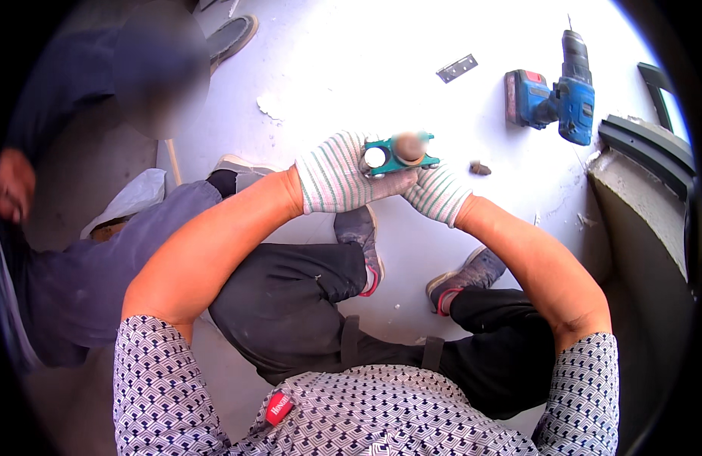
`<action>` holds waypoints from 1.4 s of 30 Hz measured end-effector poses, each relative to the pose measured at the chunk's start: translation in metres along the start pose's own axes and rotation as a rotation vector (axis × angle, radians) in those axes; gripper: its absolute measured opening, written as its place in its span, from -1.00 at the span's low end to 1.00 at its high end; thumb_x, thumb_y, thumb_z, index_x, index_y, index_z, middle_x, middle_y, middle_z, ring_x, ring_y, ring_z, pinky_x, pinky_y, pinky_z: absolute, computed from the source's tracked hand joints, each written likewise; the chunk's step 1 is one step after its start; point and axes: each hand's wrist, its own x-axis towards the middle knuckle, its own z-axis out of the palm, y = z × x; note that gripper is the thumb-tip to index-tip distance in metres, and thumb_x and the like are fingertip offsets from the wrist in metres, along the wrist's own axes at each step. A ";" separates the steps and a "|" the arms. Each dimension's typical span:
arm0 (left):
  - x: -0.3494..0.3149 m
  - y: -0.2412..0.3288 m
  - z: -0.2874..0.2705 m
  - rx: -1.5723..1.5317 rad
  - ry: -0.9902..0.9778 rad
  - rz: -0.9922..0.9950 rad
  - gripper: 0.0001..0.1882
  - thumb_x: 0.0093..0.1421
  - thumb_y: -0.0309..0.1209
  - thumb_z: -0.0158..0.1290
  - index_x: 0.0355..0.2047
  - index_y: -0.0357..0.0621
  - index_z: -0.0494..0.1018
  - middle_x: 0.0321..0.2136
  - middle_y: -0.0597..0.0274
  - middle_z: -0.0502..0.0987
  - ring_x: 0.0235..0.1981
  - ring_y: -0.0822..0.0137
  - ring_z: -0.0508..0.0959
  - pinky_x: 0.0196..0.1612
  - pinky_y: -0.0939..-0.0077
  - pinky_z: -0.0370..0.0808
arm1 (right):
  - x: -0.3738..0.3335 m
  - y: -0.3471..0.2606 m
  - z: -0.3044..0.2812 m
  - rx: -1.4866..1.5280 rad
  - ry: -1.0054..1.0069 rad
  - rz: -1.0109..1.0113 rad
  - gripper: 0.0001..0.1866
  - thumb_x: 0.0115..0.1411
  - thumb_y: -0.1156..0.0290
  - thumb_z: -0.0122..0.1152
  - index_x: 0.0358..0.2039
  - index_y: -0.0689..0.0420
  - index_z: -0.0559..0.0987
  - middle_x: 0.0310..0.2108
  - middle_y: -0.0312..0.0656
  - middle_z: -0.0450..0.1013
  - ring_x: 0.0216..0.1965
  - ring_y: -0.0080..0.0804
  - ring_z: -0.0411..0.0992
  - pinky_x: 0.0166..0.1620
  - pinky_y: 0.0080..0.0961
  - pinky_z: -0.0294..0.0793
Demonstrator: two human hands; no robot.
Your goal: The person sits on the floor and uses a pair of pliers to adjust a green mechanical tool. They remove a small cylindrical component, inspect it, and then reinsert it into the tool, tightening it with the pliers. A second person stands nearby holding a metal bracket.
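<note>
Both my hands wear white knit gloves with green stripes and meet in front of me above the floor. Between them is a green metal tool with a round opening at its left end. A brown, rounded part stands up from its middle, its top blurred. My left hand is closed around the tool's left side, fingers reaching beneath it. My right hand grips its right and near side, its fingers partly hidden under the tool.
A blue cordless drill lies at the far right, bit pointing away. Left of it is a dark hinge plate. A small brown piece lies right of my hands. A dark frame edges the right; another person is at the left.
</note>
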 end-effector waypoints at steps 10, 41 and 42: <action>0.000 0.011 -0.024 0.093 0.113 0.130 -0.66 0.28 -0.29 0.25 0.02 -0.12 0.55 -0.18 0.17 0.65 -0.21 0.26 0.64 -0.04 0.37 0.59 | 0.040 0.012 -0.014 -0.016 0.077 -0.149 -0.66 0.25 0.26 0.24 -0.02 0.13 0.59 -0.18 0.03 0.60 -0.10 0.05 0.56 0.03 -0.20 0.54; -0.020 0.055 -0.006 0.284 0.107 0.081 -0.49 0.20 -0.43 0.29 0.16 -0.16 0.47 -0.17 0.09 0.66 -0.23 0.28 0.64 -0.06 0.43 0.60 | 0.035 -0.035 -0.080 -0.351 -0.180 -0.087 -0.65 0.29 0.18 0.19 -0.02 0.10 0.60 -0.24 0.00 0.62 -0.19 0.00 0.58 -0.05 -0.24 0.56; -0.020 0.052 -0.004 0.285 0.111 0.089 -0.48 0.19 -0.43 0.30 0.16 -0.16 0.46 -0.17 0.09 0.66 -0.23 0.28 0.64 -0.06 0.43 0.60 | 0.035 -0.036 -0.080 -0.369 -0.191 -0.078 -0.65 0.29 0.17 0.20 -0.01 0.10 0.60 -0.24 0.00 0.62 -0.19 0.01 0.58 -0.05 -0.24 0.56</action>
